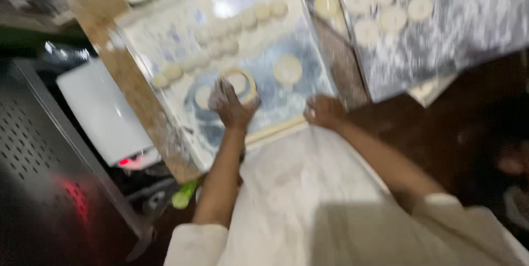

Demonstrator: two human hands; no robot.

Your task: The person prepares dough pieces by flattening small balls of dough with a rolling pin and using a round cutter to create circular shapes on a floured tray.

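While dough discs [223, 29] line the floured board [308, 62], the left hand [231, 106] presses one flat, fingers spread.

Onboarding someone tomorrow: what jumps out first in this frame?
The left hand pressing on a flat dough disc at the middle of the floured board, with the right hand resting at the board's near edge. Behind it, rows of dough balls run diagonally across the board. At upper right, a second floured tray carries more flattened discs.

2 hands [231, 106], 2 floured boards [165, 34], 1 white scale [102, 112].
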